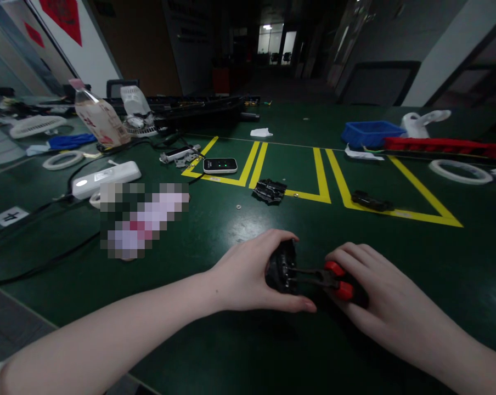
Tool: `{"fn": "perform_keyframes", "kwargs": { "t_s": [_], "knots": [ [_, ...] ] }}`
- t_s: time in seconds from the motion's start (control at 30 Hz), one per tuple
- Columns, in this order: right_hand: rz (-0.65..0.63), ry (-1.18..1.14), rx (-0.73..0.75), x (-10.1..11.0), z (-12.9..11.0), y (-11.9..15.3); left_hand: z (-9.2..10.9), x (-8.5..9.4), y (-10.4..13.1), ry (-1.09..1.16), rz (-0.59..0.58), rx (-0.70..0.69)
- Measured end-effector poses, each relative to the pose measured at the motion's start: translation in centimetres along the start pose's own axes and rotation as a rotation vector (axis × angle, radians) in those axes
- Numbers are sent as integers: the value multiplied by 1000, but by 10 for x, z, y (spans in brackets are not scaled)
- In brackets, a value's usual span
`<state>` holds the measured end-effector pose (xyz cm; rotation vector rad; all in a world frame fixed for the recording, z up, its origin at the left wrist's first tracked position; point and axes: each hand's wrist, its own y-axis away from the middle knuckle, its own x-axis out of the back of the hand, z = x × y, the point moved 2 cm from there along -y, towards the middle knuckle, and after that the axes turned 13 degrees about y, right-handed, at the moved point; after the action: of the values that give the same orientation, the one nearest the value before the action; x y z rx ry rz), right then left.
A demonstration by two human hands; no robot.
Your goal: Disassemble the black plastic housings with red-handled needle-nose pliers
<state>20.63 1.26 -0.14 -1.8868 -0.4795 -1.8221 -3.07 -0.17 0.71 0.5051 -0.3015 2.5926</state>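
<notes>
Close in front of me, my left hand point(246, 274) is closed around a dark, ragged-edged black piece point(281, 266), thumb below and fingers above. My right hand point(375, 291) grips pliers point(328, 278) with red and black handles. Their long jaws point left and meet the right side of the black piece; whether they pinch it I cannot make out. Farther up the table lies a crumpled black piece point(270, 191) by the yellow tape. Another dark, elongated part point(371, 201), of a kind I cannot tell, rests on the right-hand tape outline.
Yellow tape outlines point(320, 175) mark the green table point(215, 219). A small device with green lights point(220, 165), a white power strip point(107, 180) and cables lie left. A bottle point(100, 118) stands behind them. Back right are a blue bin point(371, 134) and a tape roll point(460, 171).
</notes>
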Motion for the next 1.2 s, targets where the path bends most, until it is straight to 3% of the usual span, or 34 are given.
{"fn": "perform_keyframes", "kwargs": {
  "t_s": [0.3,0.57,0.77,0.9,1.1,1.2],
  "knots": [
    [194,24,150,-6,-2,-28,-8,6,-5,1,89,82],
    [184,1,189,-11,-2,-27,5,7,-8,-48,31,162],
    [246,47,193,-12,-5,-22,7,7,-9,-111,1,122],
    [214,-5,182,-13,-7,-22,9,7,-7,-126,-29,125],
    [173,-53,183,-11,-6,-25,3,3,-4,-105,107,44],
    [167,-59,181,-10,-6,-25,3,1,-3,-118,110,17]
  ]
}}
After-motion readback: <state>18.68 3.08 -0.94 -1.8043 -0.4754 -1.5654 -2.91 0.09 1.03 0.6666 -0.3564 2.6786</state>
